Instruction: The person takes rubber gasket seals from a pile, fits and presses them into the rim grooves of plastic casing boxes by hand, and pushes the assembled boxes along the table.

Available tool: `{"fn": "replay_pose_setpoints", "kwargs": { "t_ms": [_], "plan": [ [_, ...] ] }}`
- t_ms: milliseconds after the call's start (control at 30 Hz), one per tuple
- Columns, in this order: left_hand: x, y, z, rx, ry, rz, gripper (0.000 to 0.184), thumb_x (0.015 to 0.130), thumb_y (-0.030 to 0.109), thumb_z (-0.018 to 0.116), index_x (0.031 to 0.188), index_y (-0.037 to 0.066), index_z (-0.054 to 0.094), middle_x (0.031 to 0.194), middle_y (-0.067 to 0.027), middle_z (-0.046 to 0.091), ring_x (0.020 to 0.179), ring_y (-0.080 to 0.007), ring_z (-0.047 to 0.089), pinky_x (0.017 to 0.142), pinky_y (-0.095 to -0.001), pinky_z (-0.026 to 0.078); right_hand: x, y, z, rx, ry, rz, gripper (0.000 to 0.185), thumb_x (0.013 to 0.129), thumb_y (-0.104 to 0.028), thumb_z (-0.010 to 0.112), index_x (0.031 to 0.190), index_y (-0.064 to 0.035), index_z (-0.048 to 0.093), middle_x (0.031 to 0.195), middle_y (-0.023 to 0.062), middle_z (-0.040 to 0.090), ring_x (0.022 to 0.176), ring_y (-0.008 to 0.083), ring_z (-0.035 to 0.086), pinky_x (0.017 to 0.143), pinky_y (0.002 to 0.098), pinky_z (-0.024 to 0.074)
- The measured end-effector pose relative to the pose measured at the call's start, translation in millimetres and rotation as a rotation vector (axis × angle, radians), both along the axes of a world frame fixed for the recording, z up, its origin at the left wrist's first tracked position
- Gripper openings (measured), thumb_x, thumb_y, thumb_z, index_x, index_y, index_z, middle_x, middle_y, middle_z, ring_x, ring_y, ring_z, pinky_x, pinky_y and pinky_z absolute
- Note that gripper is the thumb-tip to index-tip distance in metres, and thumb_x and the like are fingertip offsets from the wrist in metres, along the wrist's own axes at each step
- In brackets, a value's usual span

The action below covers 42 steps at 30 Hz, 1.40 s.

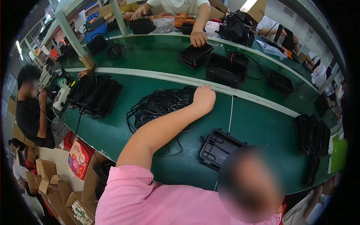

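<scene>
My left hand [204, 99] reaches across the green bench to the white rail. Its fingers are curled closed, and what they hold, if anything, is hidden. Right beside it lies a tangled heap of black cables [161, 107], partly covered by my forearm. Nearer to me sits an open black plastic case [219, 148], its inside facing up, partly hidden behind a blurred head at the lower right. My right hand is out of sight.
Black cases are stacked at the left [95, 93] and right [313, 135] of the bench. Beyond the rail [180, 80], a co-worker's hand [198, 38] touches a black case [195, 56] on a second green surface. Another person sits at the left. Cardboard boxes [56, 187] stand on the floor.
</scene>
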<state>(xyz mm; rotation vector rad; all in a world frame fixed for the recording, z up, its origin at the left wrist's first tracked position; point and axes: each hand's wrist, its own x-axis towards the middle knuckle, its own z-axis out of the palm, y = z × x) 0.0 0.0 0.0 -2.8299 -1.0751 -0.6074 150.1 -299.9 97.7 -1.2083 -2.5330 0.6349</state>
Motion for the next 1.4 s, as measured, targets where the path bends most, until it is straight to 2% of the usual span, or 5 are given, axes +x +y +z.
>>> {"fn": "replay_pose_setpoints", "kwargs": {
  "t_ms": [200,433,833,1133,1400],
  "plan": [
    [-18.0,-1.0,47.1,-0.527,-0.465,-0.010,0.022,0.090,0.017,0.055,0.090,-0.003,0.064,0.092,-0.0234,0.067,0.088,-0.0412,0.064,0.080,-0.0485,0.051,-31.5,-6.8,-15.4,0.264,-0.068,-0.252,0.036,0.075,-0.019,0.077,0.106,-0.0070,0.064,0.091,0.0066,0.064,0.090,0.0244,0.061,0.089,0.0415,0.0431],
    [-74.6,-13.1,194.4,-0.896,-1.126,-0.226,0.019,0.098,0.016,0.054,0.104,0.000,0.060,0.099,-0.0086,0.066,0.077,-0.0143,0.064,0.072,-0.0288,0.053,-29.9,-0.3,-6.8,0.304,-0.016,-0.180,0.035,0.076,-0.017,0.077,0.107,-0.0055,0.064,0.087,0.0065,0.064,0.083,0.0251,0.061,0.080,0.0390,0.0470],
    [-67.6,-80.0,246.9,-1.268,-0.898,-0.840,0.035,0.104,0.025,0.040,0.112,-0.003,0.059,0.104,-0.0123,0.067,0.077,-0.0141,0.061,0.069,-0.0281,0.050,-39.2,99.3,46.4,0.510,0.747,-0.666,0.082,0.081,-0.022,0.080,0.146,-0.0031,0.034,0.144,0.0169,0.040,0.124,0.0256,0.048,0.096,0.0397,0.0430],
    [-94.2,-108.5,209.6,-1.403,-0.648,-0.554,0.019,0.100,0.018,0.054,0.108,0.001,0.059,0.092,-0.0087,0.067,0.071,-0.0121,0.058,0.065,-0.0252,0.047,-9.3,65.0,48.5,-0.093,1.189,-0.399,0.015,0.099,-0.009,0.052,0.103,0.0020,0.062,0.067,0.0018,0.052,0.061,0.0129,0.054,0.062,0.0292,0.0455],
    [-54.2,-122.1,195.3,-1.328,-0.522,-0.701,0.037,0.094,0.032,0.068,0.108,-0.001,0.059,0.091,-0.0039,0.064,0.085,-0.0095,0.059,0.074,-0.0244,0.049,-22.7,61.5,93.2,-0.173,0.869,-0.646,0.009,0.097,-0.010,0.055,0.103,-0.0030,0.056,0.076,-0.0028,0.049,0.061,0.0036,0.040,0.055,0.0210,0.0318]
  ]
}}
